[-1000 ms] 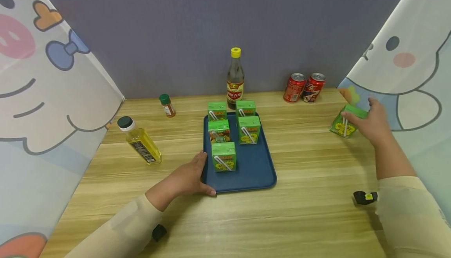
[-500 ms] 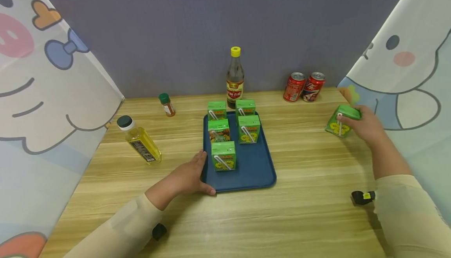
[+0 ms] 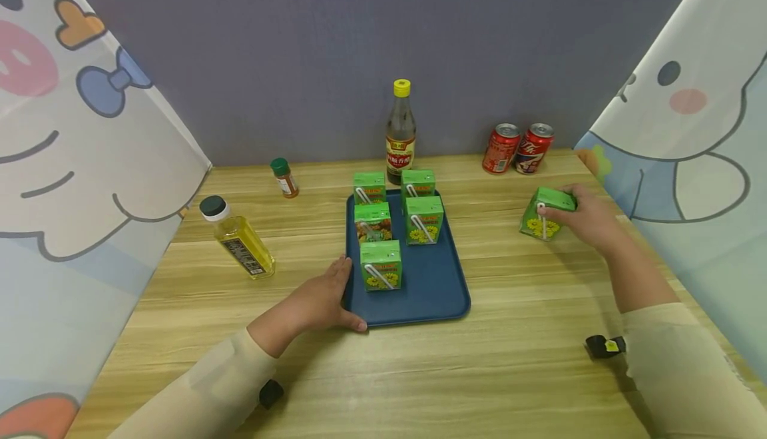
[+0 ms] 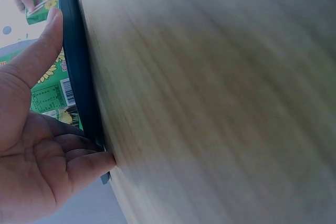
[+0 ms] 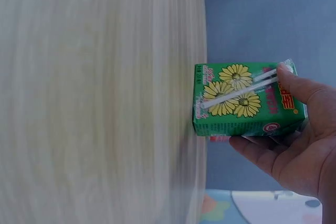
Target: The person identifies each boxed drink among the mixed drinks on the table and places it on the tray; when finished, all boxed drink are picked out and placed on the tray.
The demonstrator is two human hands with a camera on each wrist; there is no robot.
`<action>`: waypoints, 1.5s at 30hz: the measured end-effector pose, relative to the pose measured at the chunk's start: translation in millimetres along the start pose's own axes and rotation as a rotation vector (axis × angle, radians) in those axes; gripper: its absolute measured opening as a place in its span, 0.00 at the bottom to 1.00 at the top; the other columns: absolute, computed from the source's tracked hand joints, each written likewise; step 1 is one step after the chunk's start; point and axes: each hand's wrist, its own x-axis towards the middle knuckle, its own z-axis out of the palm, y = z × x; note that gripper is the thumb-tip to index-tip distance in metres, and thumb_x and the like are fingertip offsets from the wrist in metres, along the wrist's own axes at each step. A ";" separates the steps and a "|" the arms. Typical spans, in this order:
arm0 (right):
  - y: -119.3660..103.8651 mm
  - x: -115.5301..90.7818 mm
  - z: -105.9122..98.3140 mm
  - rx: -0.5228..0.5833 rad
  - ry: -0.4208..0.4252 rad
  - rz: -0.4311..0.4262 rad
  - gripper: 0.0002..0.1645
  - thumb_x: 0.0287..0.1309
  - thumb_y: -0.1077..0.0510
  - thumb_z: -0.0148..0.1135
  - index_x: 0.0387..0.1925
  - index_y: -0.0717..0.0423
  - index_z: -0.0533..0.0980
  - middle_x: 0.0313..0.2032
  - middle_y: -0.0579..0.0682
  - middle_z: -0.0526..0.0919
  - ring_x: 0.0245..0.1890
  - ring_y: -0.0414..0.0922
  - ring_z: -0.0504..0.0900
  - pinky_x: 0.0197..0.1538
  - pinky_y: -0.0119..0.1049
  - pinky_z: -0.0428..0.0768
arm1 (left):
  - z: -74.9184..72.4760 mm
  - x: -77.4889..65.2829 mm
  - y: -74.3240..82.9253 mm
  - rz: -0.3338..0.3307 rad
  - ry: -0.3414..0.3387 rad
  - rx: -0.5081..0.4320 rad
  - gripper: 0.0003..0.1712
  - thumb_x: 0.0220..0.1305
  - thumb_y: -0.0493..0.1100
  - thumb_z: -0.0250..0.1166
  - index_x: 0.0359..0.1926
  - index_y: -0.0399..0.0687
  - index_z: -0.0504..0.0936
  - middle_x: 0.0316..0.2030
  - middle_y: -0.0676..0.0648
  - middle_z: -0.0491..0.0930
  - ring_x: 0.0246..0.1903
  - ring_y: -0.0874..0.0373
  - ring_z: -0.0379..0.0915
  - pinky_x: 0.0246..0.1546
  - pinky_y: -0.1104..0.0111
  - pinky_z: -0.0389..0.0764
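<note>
My right hand [image 3: 590, 219] pinches a green drink carton [image 5: 236, 95] with a white straw on its front, thumb on the straw side. The carton is slightly tilted, close over the table to the right of the blue tray [image 3: 431, 286]. My left hand [image 3: 323, 299] rests at the tray's near left corner, its fingers along the left edge and its thumb by the front edge. In the left wrist view, the thumb and fingers touch the dark tray rim [image 4: 79, 61]. Several green cartons stand on the tray, among them a front one [image 3: 381, 267].
Behind the tray stands a yellow-capped dark sauce bottle [image 3: 400, 136]. Two red cans [image 3: 502, 150] are at the back right. On the left are an oil bottle [image 3: 242, 242] and a small green-capped jar [image 3: 284, 178]. A grey wall [image 3: 299, 59] closes off the back.
My right hand has closed its fingers around the carton and brought it leftward across the table, toward the tray. My left hand and the tray have stayed put.
</note>
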 end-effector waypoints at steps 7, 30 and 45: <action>-28.6 -6.1 14.1 -0.086 -0.036 -0.027 0.54 0.54 0.25 0.60 0.65 0.64 0.65 0.54 0.65 0.75 0.48 0.57 0.73 0.44 0.47 0.73 | -0.4 -0.2 1.1 0.007 -0.002 -0.005 0.76 0.43 0.68 0.76 0.77 0.36 0.41 0.77 0.36 0.40 0.76 0.43 0.43 0.71 0.51 0.57; -127.3 -47.2 71.8 0.038 -0.173 -0.276 0.38 0.53 0.32 0.68 0.58 0.49 0.72 0.46 0.51 0.80 0.43 0.49 0.81 0.42 0.40 0.80 | -0.9 -1.1 0.8 0.003 0.001 -0.005 0.76 0.43 0.68 0.76 0.77 0.36 0.41 0.77 0.36 0.41 0.76 0.43 0.43 0.71 0.51 0.58; -133.5 -37.0 112.0 -0.003 -0.250 -0.339 0.35 0.55 0.32 0.66 0.59 0.44 0.71 0.47 0.45 0.80 0.43 0.45 0.80 0.44 0.42 0.79 | -0.7 0.3 0.4 0.001 -0.003 0.000 0.76 0.42 0.69 0.76 0.77 0.37 0.41 0.77 0.37 0.40 0.76 0.44 0.43 0.71 0.51 0.58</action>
